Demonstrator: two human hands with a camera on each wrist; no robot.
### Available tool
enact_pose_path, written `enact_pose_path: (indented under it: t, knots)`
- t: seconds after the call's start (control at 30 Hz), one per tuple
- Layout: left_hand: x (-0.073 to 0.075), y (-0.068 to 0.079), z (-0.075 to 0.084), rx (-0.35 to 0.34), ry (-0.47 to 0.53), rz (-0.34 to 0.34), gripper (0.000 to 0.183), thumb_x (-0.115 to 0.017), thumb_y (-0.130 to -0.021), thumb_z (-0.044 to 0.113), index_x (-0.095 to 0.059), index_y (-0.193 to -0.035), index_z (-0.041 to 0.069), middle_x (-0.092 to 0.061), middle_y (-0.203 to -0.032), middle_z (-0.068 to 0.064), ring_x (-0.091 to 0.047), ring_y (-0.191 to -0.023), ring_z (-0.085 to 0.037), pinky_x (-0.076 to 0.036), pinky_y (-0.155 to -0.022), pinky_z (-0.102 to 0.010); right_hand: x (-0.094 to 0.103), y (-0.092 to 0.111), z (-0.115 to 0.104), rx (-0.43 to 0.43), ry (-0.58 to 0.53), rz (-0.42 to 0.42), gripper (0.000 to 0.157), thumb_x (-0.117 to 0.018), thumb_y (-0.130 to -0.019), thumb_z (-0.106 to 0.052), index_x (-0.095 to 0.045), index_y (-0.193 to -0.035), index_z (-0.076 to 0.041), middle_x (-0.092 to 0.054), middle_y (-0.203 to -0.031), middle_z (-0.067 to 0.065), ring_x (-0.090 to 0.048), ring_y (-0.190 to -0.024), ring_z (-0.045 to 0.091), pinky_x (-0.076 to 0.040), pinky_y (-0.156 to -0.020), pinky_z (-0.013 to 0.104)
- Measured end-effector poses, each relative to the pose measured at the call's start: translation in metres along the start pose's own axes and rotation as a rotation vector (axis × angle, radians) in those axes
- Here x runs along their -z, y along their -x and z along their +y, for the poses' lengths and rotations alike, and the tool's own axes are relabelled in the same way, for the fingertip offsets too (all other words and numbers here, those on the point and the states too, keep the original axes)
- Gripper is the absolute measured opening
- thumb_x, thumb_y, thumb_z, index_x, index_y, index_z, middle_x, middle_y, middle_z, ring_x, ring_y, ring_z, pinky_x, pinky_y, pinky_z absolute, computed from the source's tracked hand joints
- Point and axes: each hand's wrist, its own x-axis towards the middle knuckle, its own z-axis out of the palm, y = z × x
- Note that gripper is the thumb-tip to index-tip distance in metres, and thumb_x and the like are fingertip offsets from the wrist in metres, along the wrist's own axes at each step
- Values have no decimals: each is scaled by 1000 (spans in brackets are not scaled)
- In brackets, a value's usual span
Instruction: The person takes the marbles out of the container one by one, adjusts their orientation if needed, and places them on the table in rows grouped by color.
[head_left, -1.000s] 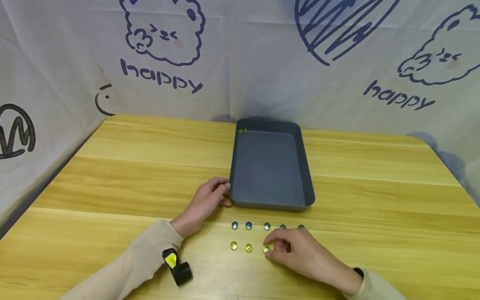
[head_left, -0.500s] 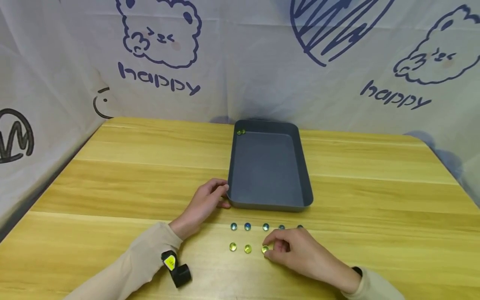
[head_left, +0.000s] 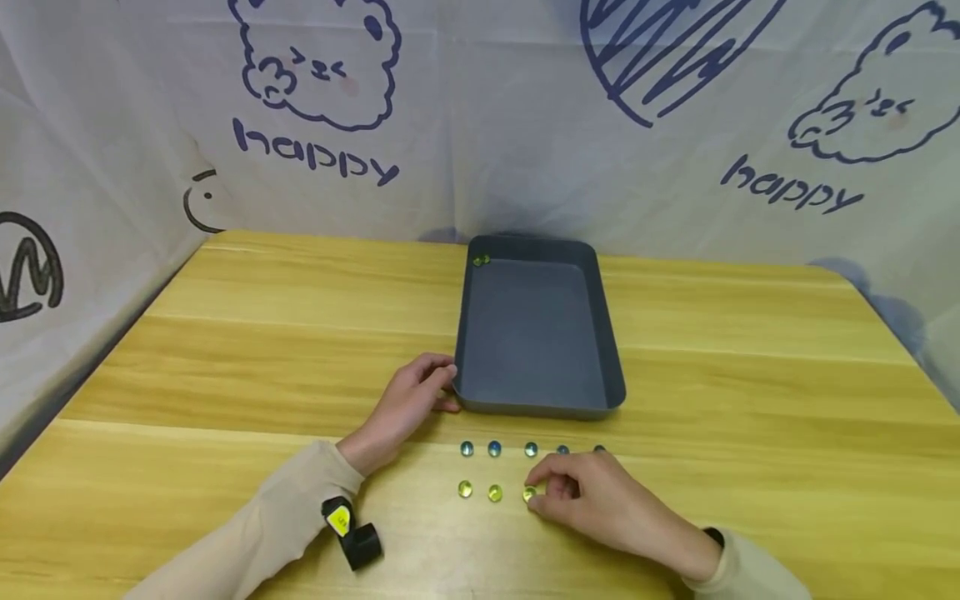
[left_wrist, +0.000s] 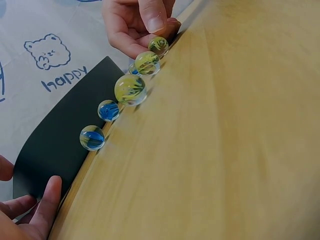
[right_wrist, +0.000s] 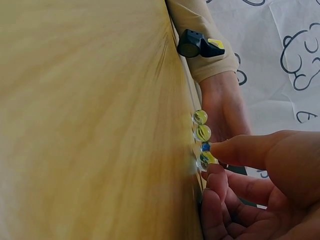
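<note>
My right hand [head_left: 600, 504] has its thumb and index finger around a clear yellow-green marble [head_left: 529, 494], the rightmost of three in the near row; it rests on the table. The other two yellow-green marbles, left [head_left: 465, 489] and middle [head_left: 495, 493], lie to its left. Behind them runs a row of several blue marbles [head_left: 494, 448], its right end partly hidden by the right hand. My left hand [head_left: 405, 408] rests its fingers against the near left corner of a dark grey rectangular tray [head_left: 540, 410]. In the left wrist view, its fingers [left_wrist: 50, 197] touch the tray's outer wall.
Two yellow-green marbles [head_left: 481, 261] sit together in the tray's far left corner. The tray stands on a wooden table [head_left: 262, 350], its far end close to a white cloth backdrop [head_left: 510, 167] with drawings. A black wrist camera [head_left: 360, 542] hangs from the left sleeve.
The view shifts slightly as the head moves. Both hands, the tray and the marbles keep their places, with the right fingers staying at the same yellow-green marble.
</note>
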Motion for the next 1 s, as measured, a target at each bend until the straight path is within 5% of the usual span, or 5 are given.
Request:
enact_pose_path:
  t: [0.5, 1.0]
  knots:
    - [1, 1, 0, 4, -7, 4, 35, -46, -100, 11, -51, -129, -8, -56, -109, -21, -61, -82, -19, -58, -74, -30, 5, 2, -10, -34, 15, 12, 26, -68, -90, -19, -64, -113, -8, -58, -72, -13, -50, -59, 3, -46, -55, 22]
    - [0, -1, 0, -6, -2, -1, 34, -47, -100, 11, -52, -128, -9, -57, -109, -22, -61, -86, -22, -58, -73, -30, 30, 8, -16, 22, 65, 243, 8, -64, -92, -8, -64, -99, -8, -56, -76, -9, -48, -64, 7, -45, -54, 23]
